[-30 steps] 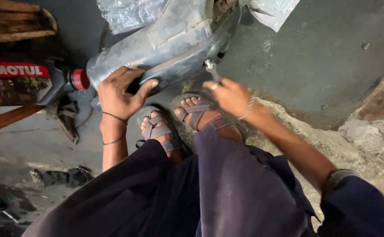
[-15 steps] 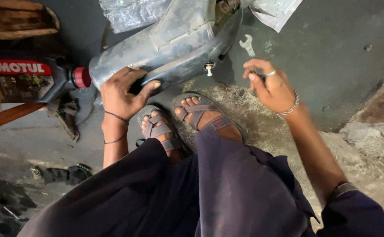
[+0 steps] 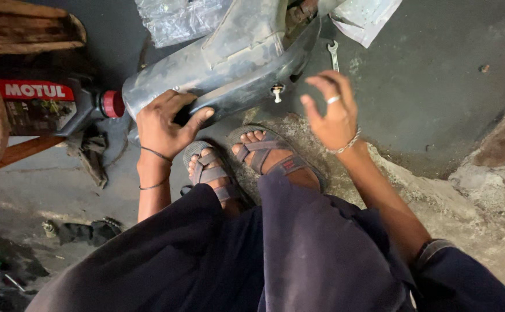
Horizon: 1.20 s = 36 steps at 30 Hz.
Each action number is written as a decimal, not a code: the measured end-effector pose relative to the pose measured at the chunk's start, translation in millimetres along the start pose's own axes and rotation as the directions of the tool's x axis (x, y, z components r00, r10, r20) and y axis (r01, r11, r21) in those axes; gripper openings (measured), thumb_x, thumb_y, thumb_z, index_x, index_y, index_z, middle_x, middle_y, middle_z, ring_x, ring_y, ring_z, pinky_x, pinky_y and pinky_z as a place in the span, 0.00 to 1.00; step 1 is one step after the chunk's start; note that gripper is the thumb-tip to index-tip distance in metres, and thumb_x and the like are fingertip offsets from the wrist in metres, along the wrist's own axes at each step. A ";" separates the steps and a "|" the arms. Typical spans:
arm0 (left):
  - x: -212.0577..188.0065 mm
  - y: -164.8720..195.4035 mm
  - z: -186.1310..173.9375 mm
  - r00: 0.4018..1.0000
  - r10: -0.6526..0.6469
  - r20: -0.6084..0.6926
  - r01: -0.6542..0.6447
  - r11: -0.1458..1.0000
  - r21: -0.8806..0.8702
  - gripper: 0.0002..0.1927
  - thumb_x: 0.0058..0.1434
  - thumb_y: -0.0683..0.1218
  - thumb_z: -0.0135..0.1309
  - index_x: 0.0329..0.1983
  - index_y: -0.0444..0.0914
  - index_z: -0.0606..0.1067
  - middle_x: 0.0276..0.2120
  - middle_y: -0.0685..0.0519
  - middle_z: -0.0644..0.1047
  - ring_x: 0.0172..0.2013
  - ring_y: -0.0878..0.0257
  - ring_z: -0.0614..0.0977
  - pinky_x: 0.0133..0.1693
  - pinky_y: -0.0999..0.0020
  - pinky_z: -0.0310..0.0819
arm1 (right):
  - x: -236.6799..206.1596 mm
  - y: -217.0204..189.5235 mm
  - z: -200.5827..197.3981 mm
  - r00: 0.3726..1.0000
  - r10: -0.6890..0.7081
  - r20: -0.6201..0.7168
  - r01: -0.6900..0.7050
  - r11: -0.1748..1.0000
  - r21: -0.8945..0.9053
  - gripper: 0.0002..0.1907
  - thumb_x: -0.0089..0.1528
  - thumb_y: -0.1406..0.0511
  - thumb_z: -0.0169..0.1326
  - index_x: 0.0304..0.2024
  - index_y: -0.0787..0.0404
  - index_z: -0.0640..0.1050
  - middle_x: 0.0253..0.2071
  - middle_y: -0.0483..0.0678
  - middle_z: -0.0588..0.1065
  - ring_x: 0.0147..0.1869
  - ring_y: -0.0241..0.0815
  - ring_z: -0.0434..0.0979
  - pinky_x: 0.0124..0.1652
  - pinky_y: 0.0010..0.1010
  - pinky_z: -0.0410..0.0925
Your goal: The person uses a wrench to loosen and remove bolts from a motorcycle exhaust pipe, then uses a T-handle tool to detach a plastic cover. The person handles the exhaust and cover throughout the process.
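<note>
Two bare hands are working down near the person's feet, seen from the one camera on the head. Left hand (image 3: 163,121) is closing its fingers over the lower edge of a big grey curved panel (image 3: 229,60), thumb pointing toward the other hand, so it is gripping the panel and pinning it in place. Right hand (image 3: 333,112) is hanging open in the air with fingers spread, holding nothing, just beside a small white bolt (image 3: 276,92) that is sticking out of the panel's edge between the two hands. Past the right hand's fingertips a small silver spanner (image 3: 334,53) is lying on the dark floor (image 3: 437,69), apart from the hand. Out beyond the left hand a dark oil bottle with a red cap (image 3: 62,107) is lying on its side, its cap nearly touching the panel. Clear plastic wrap (image 3: 174,23) is sitting past the panel. Panel is looking stiff, smooth and maybe light like thin moulded plastic, and it is looking dusty, so it could be slipping or rocking. Holding the thick rolled edge, as the left hand is doing, is looking like the safest grip. Bolt is tiny and could be easy to drop.
</note>
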<state>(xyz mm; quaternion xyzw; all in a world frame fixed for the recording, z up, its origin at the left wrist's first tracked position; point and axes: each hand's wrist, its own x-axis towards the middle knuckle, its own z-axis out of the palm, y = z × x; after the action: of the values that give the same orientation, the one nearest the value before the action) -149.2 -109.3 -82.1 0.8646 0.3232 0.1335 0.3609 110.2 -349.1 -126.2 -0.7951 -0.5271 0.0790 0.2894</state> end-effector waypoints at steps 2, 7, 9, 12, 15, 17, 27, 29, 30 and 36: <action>0.6 0.6 0.8 1.000 -0.014 0.011 0.014 1.000 -0.023 0.21 0.61 0.57 0.70 0.41 0.36 0.82 0.37 0.49 0.82 0.35 0.54 0.85 0.37 0.64 0.77 | 18.3 -24.8 -6.6 0.996 -0.080 0.035 0.076 0.990 0.122 0.21 0.64 0.67 0.68 0.58 0.63 0.77 0.56 0.57 0.70 0.57 0.53 0.75 0.54 0.39 0.74; -1.2 2.7 1.4 1.000 -0.017 0.003 0.017 1.000 -0.019 0.20 0.61 0.57 0.70 0.41 0.36 0.83 0.36 0.49 0.82 0.34 0.53 0.84 0.37 0.64 0.77 | 50.1 -50.6 -20.8 0.970 -0.219 0.103 0.215 0.976 0.043 0.23 0.59 0.67 0.72 0.55 0.61 0.78 0.53 0.54 0.69 0.54 0.55 0.73 0.51 0.42 0.71; -2.2 2.4 0.2 1.000 -0.010 0.009 0.011 0.999 -0.031 0.20 0.61 0.56 0.70 0.42 0.36 0.83 0.36 0.49 0.82 0.34 0.53 0.84 0.37 0.64 0.76 | 52.6 -51.5 -23.8 0.960 -0.259 0.111 0.256 0.966 0.037 0.21 0.61 0.68 0.71 0.54 0.61 0.78 0.53 0.53 0.69 0.53 0.54 0.73 0.51 0.42 0.71; -2.6 2.2 0.1 1.000 -0.019 0.019 0.019 1.000 0.006 0.20 0.60 0.57 0.70 0.41 0.36 0.83 0.34 0.49 0.81 0.32 0.53 0.83 0.35 0.63 0.75 | 50.4 -52.3 -23.7 0.958 -0.257 0.128 0.259 0.966 0.003 0.19 0.61 0.69 0.70 0.51 0.60 0.79 0.53 0.51 0.69 0.53 0.53 0.73 0.50 0.42 0.70; -2.4 2.6 0.8 1.000 -0.004 0.012 0.004 1.000 -0.019 0.20 0.61 0.57 0.70 0.41 0.36 0.83 0.36 0.49 0.82 0.34 0.54 0.84 0.36 0.64 0.76 | 48.0 -54.2 -19.9 0.963 -0.237 0.126 0.239 0.971 -0.008 0.16 0.61 0.70 0.69 0.50 0.61 0.79 0.51 0.51 0.70 0.53 0.52 0.73 0.50 0.42 0.70; -2.5 2.8 0.4 1.000 -0.004 0.007 0.004 1.000 -0.025 0.20 0.61 0.57 0.70 0.41 0.36 0.83 0.36 0.49 0.82 0.34 0.54 0.84 0.36 0.64 0.76 | 47.7 -54.6 -17.7 0.964 -0.244 0.103 0.244 0.970 0.005 0.15 0.61 0.71 0.68 0.49 0.62 0.79 0.50 0.52 0.70 0.53 0.53 0.74 0.50 0.42 0.71; -0.5 1.8 -1.3 1.000 -0.025 -0.002 0.025 0.999 -0.025 0.21 0.61 0.58 0.70 0.41 0.36 0.83 0.34 0.50 0.81 0.31 0.56 0.83 0.34 0.65 0.76 | 40.0 -48.5 -7.5 0.979 -0.188 -0.080 0.197 0.973 0.124 0.15 0.60 0.77 0.65 0.46 0.66 0.77 0.46 0.54 0.76 0.49 0.52 0.79 0.47 0.39 0.74; -0.3 2.0 -2.0 1.000 -0.023 -0.001 0.023 0.999 -0.022 0.21 0.61 0.58 0.70 0.41 0.36 0.83 0.33 0.50 0.81 0.31 0.56 0.83 0.34 0.65 0.75 | 34.5 -50.2 -3.3 0.991 -0.098 -0.094 0.115 0.975 0.189 0.14 0.61 0.77 0.65 0.46 0.66 0.76 0.45 0.54 0.77 0.47 0.50 0.80 0.47 0.37 0.74; 0.1 2.1 -2.5 1.000 -0.023 -0.001 0.023 1.000 -0.020 0.21 0.62 0.58 0.70 0.41 0.36 0.83 0.33 0.50 0.81 0.31 0.56 0.83 0.34 0.64 0.75 | 31.6 -51.0 -1.2 0.994 -0.051 -0.093 0.072 0.968 0.240 0.14 0.61 0.77 0.65 0.46 0.66 0.76 0.45 0.54 0.78 0.46 0.49 0.80 0.46 0.35 0.74; 0.0 7.9 -5.8 0.998 0.050 -0.034 -0.048 0.998 0.046 0.19 0.63 0.55 0.69 0.48 0.38 0.82 0.40 0.50 0.81 0.41 0.52 0.81 0.43 0.61 0.75 | 16.3 -48.1 14.5 0.979 0.205 -0.010 -0.167 0.821 0.545 0.11 0.65 0.77 0.62 0.48 0.67 0.76 0.46 0.52 0.79 0.48 0.39 0.80 0.49 0.29 0.75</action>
<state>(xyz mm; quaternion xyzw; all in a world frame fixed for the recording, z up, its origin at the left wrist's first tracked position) -148.2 -110.4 -72.4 0.8776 0.3110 0.1501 0.3324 72.9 -315.9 -109.0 -0.7306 -0.3930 0.2255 0.5107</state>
